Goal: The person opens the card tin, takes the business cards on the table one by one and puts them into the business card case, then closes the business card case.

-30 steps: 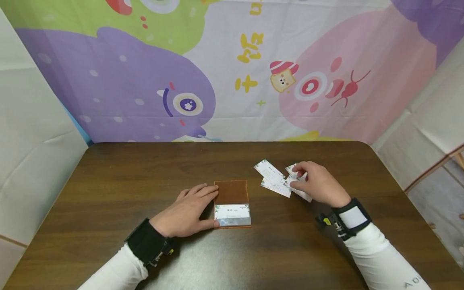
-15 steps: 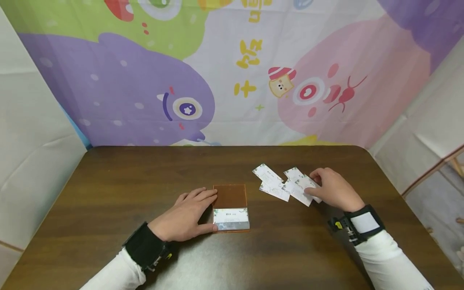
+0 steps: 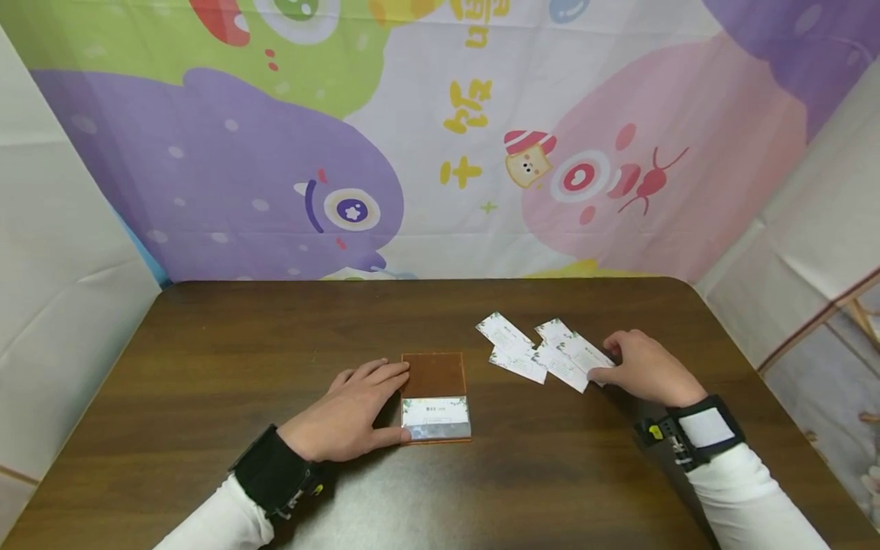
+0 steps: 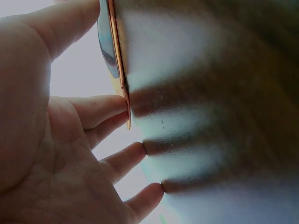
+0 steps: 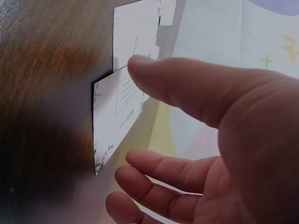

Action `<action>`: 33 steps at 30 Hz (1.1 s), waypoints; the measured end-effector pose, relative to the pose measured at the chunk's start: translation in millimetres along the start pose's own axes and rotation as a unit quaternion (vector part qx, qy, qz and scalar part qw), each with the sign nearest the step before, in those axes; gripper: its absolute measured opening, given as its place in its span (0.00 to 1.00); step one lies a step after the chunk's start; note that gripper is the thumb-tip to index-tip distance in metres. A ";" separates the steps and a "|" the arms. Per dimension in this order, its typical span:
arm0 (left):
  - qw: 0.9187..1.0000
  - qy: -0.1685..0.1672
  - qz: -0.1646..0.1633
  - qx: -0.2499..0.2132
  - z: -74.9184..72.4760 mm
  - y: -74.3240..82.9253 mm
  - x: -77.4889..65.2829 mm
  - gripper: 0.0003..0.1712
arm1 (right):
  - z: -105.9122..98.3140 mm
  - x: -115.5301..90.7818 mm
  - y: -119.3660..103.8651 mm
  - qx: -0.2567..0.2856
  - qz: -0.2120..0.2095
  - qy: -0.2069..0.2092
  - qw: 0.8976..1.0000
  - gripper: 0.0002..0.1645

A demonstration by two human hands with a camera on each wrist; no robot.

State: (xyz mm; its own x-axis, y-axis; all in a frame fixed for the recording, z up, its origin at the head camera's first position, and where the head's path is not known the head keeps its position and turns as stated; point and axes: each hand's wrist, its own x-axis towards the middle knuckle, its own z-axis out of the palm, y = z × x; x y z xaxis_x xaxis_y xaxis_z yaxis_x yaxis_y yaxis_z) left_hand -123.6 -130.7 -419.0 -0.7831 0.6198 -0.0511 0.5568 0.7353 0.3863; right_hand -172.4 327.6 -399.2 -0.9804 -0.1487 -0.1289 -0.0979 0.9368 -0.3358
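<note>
A brown card holder lies unfolded on the table, with a white business card in its lower half above a grey strip. My left hand rests at the holder's left edge, fingers stretched out, thumb at the near corner. In the left wrist view two other fingertips touch the table. Several white leaf-patterned business cards lie overlapping at right. Around the right end of the rightmost card stands my right hand, thumb over the card and the other fingers loosely bent, apart from the thumb.
The dark wooden table runs back to a printed cartoon cloth. White cloth walls stand on both sides. A wrist camera strap sits on each forearm.
My right hand has moved right and toward me, off the middle of the loose cards to the right end of the last one, uncovering more of them. My left hand stays at the card holder.
</note>
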 end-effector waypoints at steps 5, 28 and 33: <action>1.000 -0.002 -0.002 -0.002 0.0 -0.4 0.2 0.51 | -0.9 -1.5 1.3 0.000 -0.012 -0.005 1.000 0.37; 1.000 0.000 0.000 -0.004 0.2 -0.6 -0.5 0.51 | -0.2 -3.2 3.1 0.032 0.026 -0.014 0.999 0.25; 1.000 0.000 0.001 -0.005 0.6 -1.0 -0.4 0.51 | -1.6 -2.9 3.7 0.039 0.013 0.009 0.999 0.15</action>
State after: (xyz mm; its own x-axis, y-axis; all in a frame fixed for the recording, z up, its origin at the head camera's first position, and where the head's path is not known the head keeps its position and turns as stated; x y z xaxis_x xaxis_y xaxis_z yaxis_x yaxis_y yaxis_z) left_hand -123.7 -131.6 -419.9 -0.7818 0.6215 -0.0494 0.5563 0.7312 0.3949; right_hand -170.2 332.0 -398.6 -0.9855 -0.1184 -0.1217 -0.0596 0.9122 -0.4053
